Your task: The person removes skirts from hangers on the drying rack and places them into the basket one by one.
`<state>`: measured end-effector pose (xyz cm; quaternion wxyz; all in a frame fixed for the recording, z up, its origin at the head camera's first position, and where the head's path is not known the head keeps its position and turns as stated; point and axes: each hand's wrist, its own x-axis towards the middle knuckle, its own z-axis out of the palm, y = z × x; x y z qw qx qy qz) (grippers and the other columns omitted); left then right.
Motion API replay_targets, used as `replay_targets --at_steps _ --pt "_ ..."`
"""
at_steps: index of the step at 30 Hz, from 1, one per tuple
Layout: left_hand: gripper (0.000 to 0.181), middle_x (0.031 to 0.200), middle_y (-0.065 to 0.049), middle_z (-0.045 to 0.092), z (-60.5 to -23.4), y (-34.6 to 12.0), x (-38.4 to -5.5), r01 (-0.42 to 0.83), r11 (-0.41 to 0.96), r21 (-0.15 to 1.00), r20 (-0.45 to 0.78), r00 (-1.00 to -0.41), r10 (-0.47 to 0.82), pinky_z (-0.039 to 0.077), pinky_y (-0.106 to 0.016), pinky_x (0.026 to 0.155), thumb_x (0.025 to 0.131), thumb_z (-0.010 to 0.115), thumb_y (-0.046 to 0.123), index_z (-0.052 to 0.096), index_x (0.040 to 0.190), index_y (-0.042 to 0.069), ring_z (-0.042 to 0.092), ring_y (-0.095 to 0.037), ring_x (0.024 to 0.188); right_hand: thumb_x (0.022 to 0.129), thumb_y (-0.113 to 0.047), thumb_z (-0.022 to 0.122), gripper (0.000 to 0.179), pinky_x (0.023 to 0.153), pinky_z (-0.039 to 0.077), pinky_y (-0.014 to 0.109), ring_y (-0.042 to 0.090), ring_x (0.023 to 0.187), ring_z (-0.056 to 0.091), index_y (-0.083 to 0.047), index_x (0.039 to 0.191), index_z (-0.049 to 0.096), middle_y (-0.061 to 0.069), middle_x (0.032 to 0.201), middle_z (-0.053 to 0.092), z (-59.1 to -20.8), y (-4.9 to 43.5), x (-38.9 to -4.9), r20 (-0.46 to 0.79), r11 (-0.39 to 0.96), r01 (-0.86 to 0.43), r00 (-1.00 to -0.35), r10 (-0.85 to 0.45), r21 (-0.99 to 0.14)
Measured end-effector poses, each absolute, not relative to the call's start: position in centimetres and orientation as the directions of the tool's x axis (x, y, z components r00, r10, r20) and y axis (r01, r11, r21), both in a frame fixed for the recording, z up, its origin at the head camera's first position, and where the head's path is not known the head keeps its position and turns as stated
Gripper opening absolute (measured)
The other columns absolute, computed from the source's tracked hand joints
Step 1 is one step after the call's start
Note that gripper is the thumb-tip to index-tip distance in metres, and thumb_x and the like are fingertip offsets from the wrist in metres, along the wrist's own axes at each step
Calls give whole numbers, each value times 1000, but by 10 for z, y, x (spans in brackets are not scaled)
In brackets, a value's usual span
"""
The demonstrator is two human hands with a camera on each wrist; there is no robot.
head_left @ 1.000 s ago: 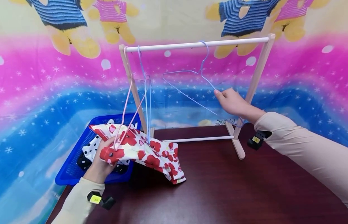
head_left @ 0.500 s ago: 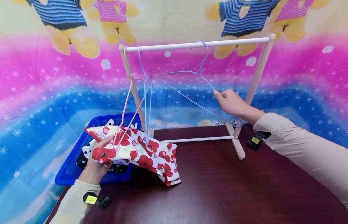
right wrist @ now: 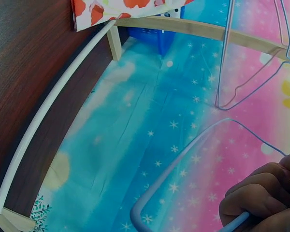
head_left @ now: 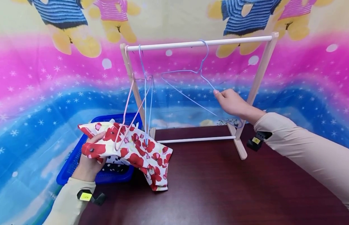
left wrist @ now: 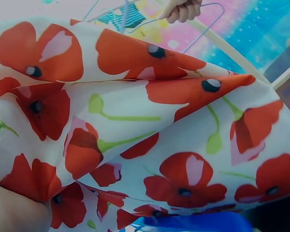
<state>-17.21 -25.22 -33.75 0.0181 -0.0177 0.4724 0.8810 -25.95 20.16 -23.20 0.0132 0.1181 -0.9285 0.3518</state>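
Note:
A white garment with red poppies [head_left: 137, 159] hangs from my left hand [head_left: 87, 165], which grips it at its left end; the fingers are partly hidden by the cloth. In the left wrist view the draped garment fills most of the picture. My right hand [head_left: 233, 103] holds the right side of a blue wire hanger [head_left: 207, 81], whose hook sits over the top bar of a small wooden rack [head_left: 233, 41]. The right wrist view has curled fingers [right wrist: 261, 186] around the hanger wire. A pink hanger [head_left: 129, 93] and another blue hanger [head_left: 145, 106] overlap the garment.
Under the garment stands a blue plastic basket [head_left: 118, 178] holding black and white polka-dot clothing [head_left: 115, 167]. The rack's lower bar [head_left: 196, 139] runs close above the dark table [head_left: 219, 193]. A printed backdrop [head_left: 36, 100] surrounds the table.
My left hand has drawn the poppy garment leftward over the basket, and its free end now droops further down. The right hand stays on the blue hanger.

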Motion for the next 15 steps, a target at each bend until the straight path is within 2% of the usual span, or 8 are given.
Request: replay_targets --at_steps 3,10,15 --pt "43 108 10 74 -334 -255 -173 -23 -556 831 -18 -1000 14 60 -23 82 100 62 28 36 134 25 73 -6 98 111 -41 29 57 44 26 26 11 45 26 -15 61 35 -5 52 28 -233 201 -260 102 723 -222 -973 -206 -654" --pt "30 106 7 75 -326 -263 -173 -9 -588 809 5 -1000 21 61 -24 81 99 63 27 50 125 22 75 -9 95 111 -40 30 56 44 26 27 11 46 26 -15 61 35 -5 53 28 -234 200 -261 103 722 -229 -971 -215 -653" --pt "25 105 3 74 -323 -269 -172 8 -619 785 54 -997 55 61 -25 79 101 61 24 51 123 19 75 -11 93 111 -41 29 57 44 26 26 12 45 26 -15 61 36 -4 53 28 -235 200 -261 103 722 -230 -971 -216 -653"
